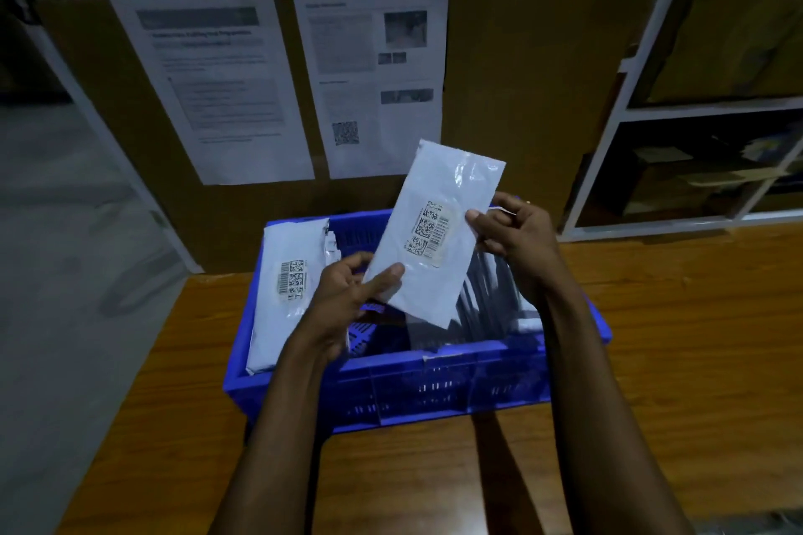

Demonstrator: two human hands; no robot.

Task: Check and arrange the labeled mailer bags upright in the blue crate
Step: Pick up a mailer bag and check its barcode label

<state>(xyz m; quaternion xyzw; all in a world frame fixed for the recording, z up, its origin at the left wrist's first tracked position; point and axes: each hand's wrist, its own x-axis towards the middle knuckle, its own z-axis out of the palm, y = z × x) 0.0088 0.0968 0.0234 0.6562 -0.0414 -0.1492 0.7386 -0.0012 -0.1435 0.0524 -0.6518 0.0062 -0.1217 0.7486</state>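
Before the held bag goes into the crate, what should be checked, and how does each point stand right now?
1. Grip: ok. The left hand pinches the bag at its lower corner and the right hand pinches its right edge.
2. Label facing the camera: ok.
3. Label codes readable: cannot tell, too small.
4. Free slot in the crate: ok, a gap shows in the middle.
5. Right row upright: ok, it stands on edge.
6. Left stack upright: not ok, it leans with its face tilted up.
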